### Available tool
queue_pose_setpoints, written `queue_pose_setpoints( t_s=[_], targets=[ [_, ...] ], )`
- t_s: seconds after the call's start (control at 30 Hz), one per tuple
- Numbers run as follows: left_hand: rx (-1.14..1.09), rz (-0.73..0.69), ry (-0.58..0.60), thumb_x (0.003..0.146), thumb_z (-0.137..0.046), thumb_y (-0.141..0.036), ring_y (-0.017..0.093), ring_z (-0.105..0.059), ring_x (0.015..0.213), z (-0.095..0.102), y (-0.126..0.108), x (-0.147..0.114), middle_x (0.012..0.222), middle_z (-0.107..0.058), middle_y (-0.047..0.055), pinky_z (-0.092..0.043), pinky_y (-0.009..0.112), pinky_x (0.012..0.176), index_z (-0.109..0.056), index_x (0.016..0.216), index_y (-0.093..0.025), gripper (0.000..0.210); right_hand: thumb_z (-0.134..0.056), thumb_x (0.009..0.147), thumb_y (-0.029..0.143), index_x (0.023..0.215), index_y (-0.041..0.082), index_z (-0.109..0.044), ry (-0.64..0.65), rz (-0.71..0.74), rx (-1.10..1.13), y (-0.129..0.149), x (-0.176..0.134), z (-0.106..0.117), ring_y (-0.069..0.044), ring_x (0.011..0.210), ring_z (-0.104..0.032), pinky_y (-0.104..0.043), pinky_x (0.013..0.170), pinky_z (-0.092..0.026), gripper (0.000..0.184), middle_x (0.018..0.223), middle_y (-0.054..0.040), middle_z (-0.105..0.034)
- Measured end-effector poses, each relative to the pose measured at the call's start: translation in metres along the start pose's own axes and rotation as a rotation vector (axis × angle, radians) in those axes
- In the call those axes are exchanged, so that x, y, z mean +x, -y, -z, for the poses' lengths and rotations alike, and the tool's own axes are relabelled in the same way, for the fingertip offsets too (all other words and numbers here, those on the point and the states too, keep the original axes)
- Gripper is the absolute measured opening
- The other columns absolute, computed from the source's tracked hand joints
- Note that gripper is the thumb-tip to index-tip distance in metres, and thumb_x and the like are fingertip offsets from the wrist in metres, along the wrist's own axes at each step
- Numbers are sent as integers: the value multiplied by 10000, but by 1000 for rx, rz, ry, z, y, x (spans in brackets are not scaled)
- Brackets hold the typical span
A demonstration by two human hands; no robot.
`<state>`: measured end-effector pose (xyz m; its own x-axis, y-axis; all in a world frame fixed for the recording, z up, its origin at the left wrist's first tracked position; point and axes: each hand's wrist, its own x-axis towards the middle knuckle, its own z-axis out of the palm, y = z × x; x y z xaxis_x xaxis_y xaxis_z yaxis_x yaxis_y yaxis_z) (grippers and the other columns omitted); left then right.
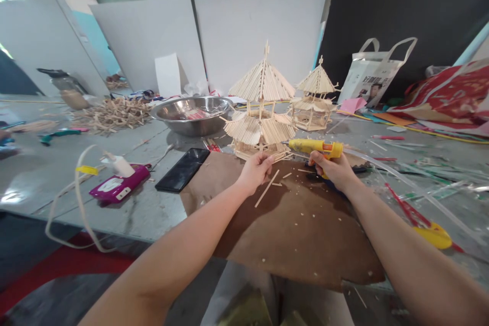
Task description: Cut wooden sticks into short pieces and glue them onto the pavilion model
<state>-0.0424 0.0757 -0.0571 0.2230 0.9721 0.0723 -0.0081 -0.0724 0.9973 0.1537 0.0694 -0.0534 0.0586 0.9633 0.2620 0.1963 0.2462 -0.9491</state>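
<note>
One brown board (301,244) up front! At its far edge, the left hand (257,170) curls against the stick pavilion (263,84), and can't tell if it's pinching; the right hand (331,167) clutches a yellow glue gun (307,145). Beyond the board's left, a steel bowl (198,127) holds something reddish; beyond its right, a tote bag (367,79), contents hidden.

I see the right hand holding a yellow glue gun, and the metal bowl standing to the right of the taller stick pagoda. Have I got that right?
Not quite: the metal bowl stands to the left of the taller stick pagoda, as the head view shows. The right hand does hold a yellow glue gun.
</note>
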Motion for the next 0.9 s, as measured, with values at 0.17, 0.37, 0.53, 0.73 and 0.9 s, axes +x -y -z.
queue_pose_setpoints(
  t_s=[0.17,0.37,0.53,0.73,0.9],
  targets=[
    [67,49,-10,706,-539,-374,3,-192,296,1,3,3,354,-269,-111,-109,156,331,-452,626,-155,249,-573,588,571,547,165,-518,13,7,-9,-2,1,1,-59,347,-372,-211,341,-284,411,454,18,-494],
    [63,45,-32,732,-504,-369,7,-200,321,2,5,3,390,-281,-98,-124,165,347,-512,683,-139,235,-589,583,561,562,167,-520,15,-3,33,-3,2,3,-57,339,-377,-205,329,-280,401,460,18,-507],
    [-94,67,-78,764,-463,-309,15,-242,311,-1,2,3,436,-281,-98,-162,165,345,-534,813,-142,188,-590,561,578,542,167,-511,-8,2,23,0,2,2,-56,334,-365,-208,327,-272,419,446,22,-495],
    [-197,134,19,754,-446,-145,20,-363,354,-2,-2,1,464,-382,-78,-263,155,374,-549,875,-125,160,-572,590,569,557,171,-510,0,3,0,-4,3,3,-61,341,-371,-213,336,-272,404,450,22,-495],
    [-212,177,115,775,-459,-197,47,-482,389,0,-2,0,565,-549,-42,-403,188,427,-484,958,-147,191,-581,594,554,564,167,-515,6,8,13,-5,3,4,-63,348,-382,-213,344,-282,393,459,21,-501]
  ],
)
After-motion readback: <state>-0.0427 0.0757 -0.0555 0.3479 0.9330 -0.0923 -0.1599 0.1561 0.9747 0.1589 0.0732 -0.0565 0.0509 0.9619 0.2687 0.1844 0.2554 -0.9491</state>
